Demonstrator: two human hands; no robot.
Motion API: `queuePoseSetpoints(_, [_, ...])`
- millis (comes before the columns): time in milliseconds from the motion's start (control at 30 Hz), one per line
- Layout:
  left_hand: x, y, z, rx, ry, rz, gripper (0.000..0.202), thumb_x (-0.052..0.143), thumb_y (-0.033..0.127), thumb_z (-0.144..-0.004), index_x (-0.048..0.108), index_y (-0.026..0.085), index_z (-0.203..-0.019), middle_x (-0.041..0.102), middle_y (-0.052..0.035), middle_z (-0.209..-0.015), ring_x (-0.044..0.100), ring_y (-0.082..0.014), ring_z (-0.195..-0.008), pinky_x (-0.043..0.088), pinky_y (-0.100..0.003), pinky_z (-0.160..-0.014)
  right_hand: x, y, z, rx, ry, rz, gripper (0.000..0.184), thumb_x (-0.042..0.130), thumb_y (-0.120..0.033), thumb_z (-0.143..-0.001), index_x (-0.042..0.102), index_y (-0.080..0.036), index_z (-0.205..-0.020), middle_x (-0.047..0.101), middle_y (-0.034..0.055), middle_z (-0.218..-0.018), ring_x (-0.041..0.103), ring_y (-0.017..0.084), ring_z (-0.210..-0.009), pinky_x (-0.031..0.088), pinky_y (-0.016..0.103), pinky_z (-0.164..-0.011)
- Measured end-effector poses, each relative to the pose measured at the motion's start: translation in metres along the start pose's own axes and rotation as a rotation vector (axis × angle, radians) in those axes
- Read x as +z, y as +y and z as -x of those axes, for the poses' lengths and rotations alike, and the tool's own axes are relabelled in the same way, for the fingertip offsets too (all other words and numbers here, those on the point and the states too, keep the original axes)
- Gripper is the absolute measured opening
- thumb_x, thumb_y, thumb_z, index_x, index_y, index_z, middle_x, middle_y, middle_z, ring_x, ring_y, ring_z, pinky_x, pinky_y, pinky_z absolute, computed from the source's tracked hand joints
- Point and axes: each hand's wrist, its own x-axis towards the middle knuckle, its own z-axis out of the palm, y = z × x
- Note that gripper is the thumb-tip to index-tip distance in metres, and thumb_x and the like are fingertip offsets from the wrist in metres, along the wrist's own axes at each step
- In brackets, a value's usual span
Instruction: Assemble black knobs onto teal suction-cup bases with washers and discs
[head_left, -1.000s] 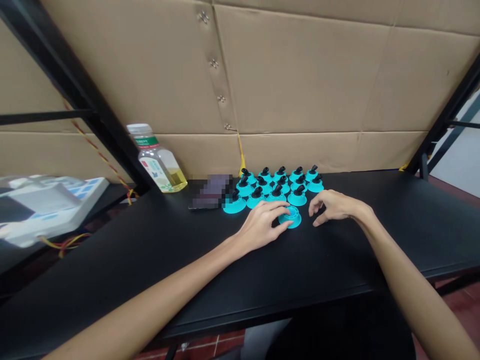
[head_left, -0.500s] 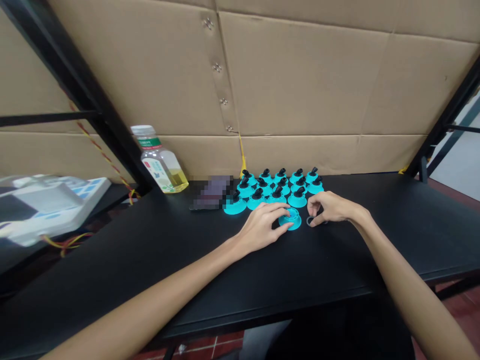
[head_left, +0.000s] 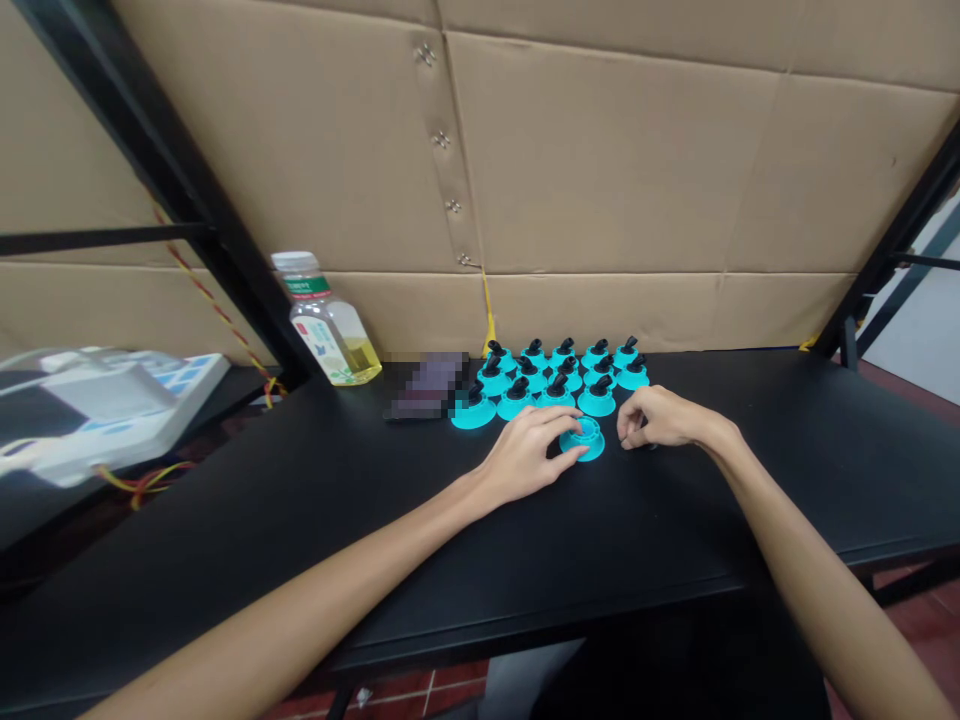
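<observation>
Turquoise plastic forms the round, flared base [head_left: 583, 440] that sits on the black table [head_left: 600, 540], its wide side down and its ringed top bare. At its left side, the left hand [head_left: 531, 452] curves round it: the fingers are partly spread, the thumb against the near side of the base and the fingertips at its top and far side, so that it lies held between them. Just right of the base, and apart from it, the right hand [head_left: 660, 415] hangs low over the table. Its fingers are curled in, close to the thumb; a small dark edge [head_left: 651, 447] shows beneath them, but I cannot tell whether they have hold of it.

Beyond the base, turquoise cups with black knobs [head_left: 598, 397] stand upright close together in three rows, the nearest ones just behind it. Left of the base, past these cups, a flat dark device [head_left: 426, 388], blurred by large pixels, lies on the table. Farther left of the base stands a clear bottle [head_left: 334, 335] with a white cap and some yellow liquid, and well beyond that lies a white power strip [head_left: 161, 405]. Behind the base and the cups rises a brown cardboard wall [head_left: 637, 170].
</observation>
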Motion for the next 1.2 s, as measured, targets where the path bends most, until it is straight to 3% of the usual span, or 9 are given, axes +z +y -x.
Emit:
queuePoseSetpoints(100, [0.000, 0.000, 0.000, -0.001, -0.001, 0.001, 0.018, 0.061, 0.033, -0.088, 0.067, 0.020, -0.098, 0.070, -0.0079, -0.115, 0.067, -0.0245, -0.103, 0.053, -0.041, -0.087, 0.000, -0.003, 0.001, -0.006, -0.014, 0.023, 0.019, 0.055, -0.004, -0.067, 0.070, -0.016, -0.069, 0.071, 0.0040, -0.074, 0.061, 0.013, -0.066, 0.044, 0.023, -0.059])
queuePoseSetpoints(300, [0.000, 0.000, 0.000, -0.004, 0.001, 0.004, 0.017, 0.061, 0.032, -0.088, 0.067, 0.020, -0.098, 0.070, -0.0078, -0.115, 0.067, -0.0242, -0.104, 0.053, -0.041, -0.087, 0.002, -0.005, -0.001, -0.021, 0.001, 0.053, 0.019, 0.054, -0.003, -0.068, 0.069, -0.015, -0.071, 0.071, 0.0050, -0.075, 0.059, 0.013, -0.064, 0.043, 0.023, -0.058])
queuePoseSetpoints(667, [0.000, 0.000, 0.000, -0.001, -0.001, 0.008, 0.018, 0.061, 0.033, -0.088, 0.068, 0.020, -0.098, 0.070, -0.0078, -0.115, 0.067, -0.0241, -0.104, 0.053, -0.041, -0.088, 0.011, -0.002, -0.008, -0.124, 0.137, 0.094, 0.023, 0.049, -0.001, -0.064, 0.066, -0.016, -0.069, 0.069, 0.0024, -0.070, 0.058, 0.012, -0.063, 0.037, 0.022, -0.057])
queuePoseSetpoints(900, [0.000, 0.000, 0.000, -0.001, -0.002, 0.008, 0.017, 0.062, 0.033, -0.087, 0.067, 0.020, -0.098, 0.070, -0.0085, -0.115, 0.066, -0.0249, -0.105, 0.053, -0.041, -0.088, 0.014, -0.002, -0.009, -0.128, 0.171, 0.080, 0.029, 0.050, -0.002, -0.064, 0.069, -0.016, -0.080, 0.071, 0.0038, -0.075, 0.061, 0.013, -0.067, 0.041, 0.022, -0.060])
queuePoseSetpoints(1067, [0.000, 0.000, 0.000, -0.028, -0.009, 0.036, 0.017, 0.062, 0.033, -0.087, 0.068, 0.019, -0.096, 0.070, -0.0084, -0.115, 0.068, -0.0257, -0.102, 0.053, -0.043, -0.087, 0.004, -0.006, -0.004, -0.138, 0.200, -0.015, 0.021, 0.054, -0.007, -0.072, 0.071, -0.014, -0.079, 0.072, 0.0055, -0.077, 0.065, 0.015, -0.071, 0.046, 0.025, -0.064])
queuePoseSetpoints(1200, [0.000, -0.001, 0.001, -0.080, 0.014, 0.131, 0.021, 0.064, 0.033, -0.086, 0.066, 0.020, -0.102, 0.070, -0.0071, -0.114, 0.067, -0.0241, -0.103, 0.054, -0.040, -0.089, 0.000, -0.009, -0.003, -0.204, 0.307, -0.135, 0.012, 0.060, -0.016, -0.076, 0.071, -0.015, -0.079, 0.070, 0.0038, -0.075, 0.062, 0.014, -0.069, 0.047, 0.027, -0.066])
